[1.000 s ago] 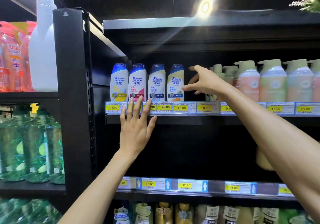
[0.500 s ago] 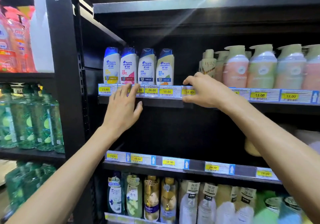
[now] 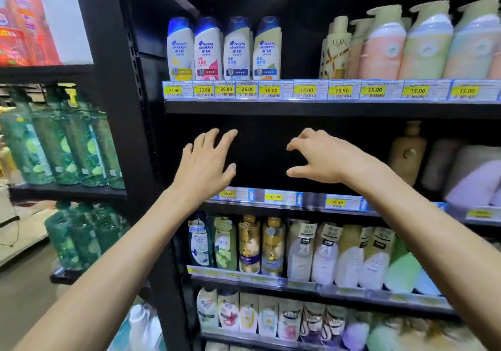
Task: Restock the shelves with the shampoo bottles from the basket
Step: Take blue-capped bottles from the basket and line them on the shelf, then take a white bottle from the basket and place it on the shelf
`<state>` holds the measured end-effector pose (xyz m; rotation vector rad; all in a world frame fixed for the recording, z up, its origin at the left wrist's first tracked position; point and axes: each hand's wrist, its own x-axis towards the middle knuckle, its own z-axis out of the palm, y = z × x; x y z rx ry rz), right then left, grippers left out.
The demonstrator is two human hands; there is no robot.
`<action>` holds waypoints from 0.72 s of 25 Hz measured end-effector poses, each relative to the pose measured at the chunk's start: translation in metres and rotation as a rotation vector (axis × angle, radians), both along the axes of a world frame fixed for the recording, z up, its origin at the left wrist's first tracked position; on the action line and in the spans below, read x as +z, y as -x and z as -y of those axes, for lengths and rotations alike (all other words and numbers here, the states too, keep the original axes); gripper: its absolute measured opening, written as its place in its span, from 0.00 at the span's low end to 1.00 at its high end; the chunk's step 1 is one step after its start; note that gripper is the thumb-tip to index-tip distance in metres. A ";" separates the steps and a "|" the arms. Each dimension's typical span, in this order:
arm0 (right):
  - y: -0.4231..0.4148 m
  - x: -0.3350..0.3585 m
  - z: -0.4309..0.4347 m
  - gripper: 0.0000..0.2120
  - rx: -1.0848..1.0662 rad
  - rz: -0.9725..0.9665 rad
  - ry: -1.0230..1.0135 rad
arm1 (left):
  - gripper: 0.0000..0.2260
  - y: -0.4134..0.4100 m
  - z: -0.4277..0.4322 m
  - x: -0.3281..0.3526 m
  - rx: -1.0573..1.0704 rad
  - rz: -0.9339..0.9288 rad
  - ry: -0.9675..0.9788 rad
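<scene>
My left hand (image 3: 207, 166) and right hand (image 3: 325, 159) hung empty, fingers spread, under the black metal shelf (image 3: 298, 109)'s front edge. White blue-capped shampoo bottles (image 3: 208, 52) lined its left end.

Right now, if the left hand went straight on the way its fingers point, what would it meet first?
No bottle: the left hand points up into the dark shelf gap. First contact would probably be the shelf edge above; depth is unclear.
</scene>
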<state>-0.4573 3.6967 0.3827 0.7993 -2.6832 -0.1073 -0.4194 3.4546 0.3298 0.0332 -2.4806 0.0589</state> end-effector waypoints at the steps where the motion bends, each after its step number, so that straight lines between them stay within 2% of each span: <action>1: -0.004 -0.010 0.001 0.29 -0.014 0.016 0.001 | 0.32 -0.005 0.002 -0.008 -0.002 0.028 0.010; 8: -0.043 -0.095 0.017 0.29 -0.162 0.188 -0.044 | 0.29 -0.043 0.010 -0.085 -0.094 0.241 0.009; 18: -0.120 -0.268 0.019 0.31 -0.313 0.552 -0.062 | 0.27 -0.103 -0.005 -0.241 -0.227 0.600 -0.080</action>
